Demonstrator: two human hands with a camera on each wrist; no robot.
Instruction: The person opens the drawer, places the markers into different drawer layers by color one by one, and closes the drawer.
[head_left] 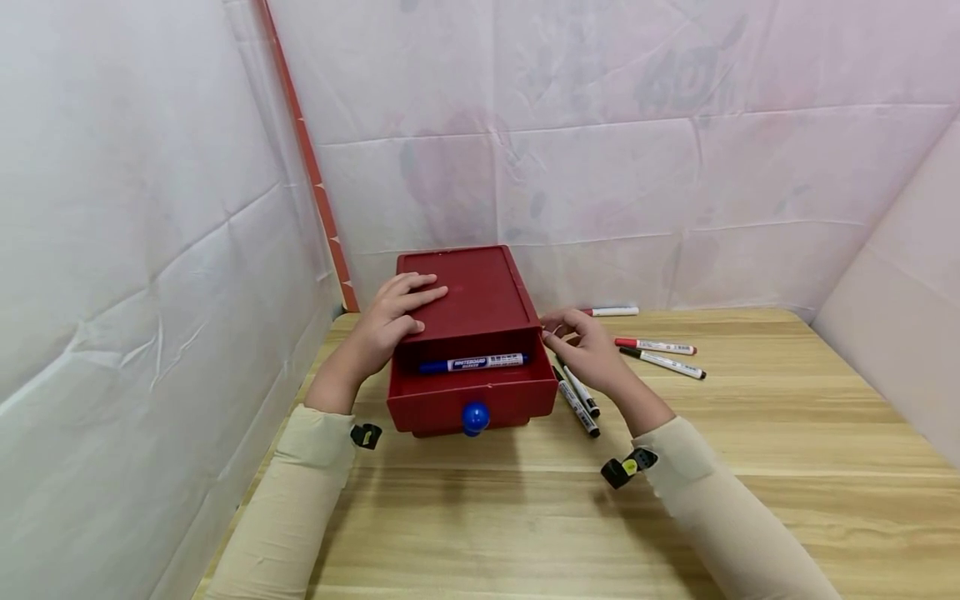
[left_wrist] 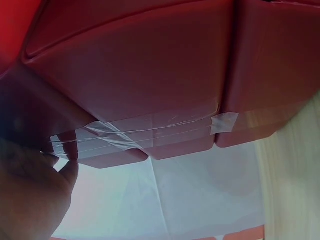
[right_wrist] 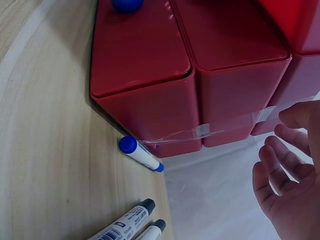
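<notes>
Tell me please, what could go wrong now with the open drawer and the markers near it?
The drawer is pulled out with a blue marker lying across it; pushed shut carelessly, it might jam on the marker. The left hand rests flat on the red box, fingers near the opening, so they could get pinched. The right hand hovers over two black markers, which might roll if brushed.
</notes>
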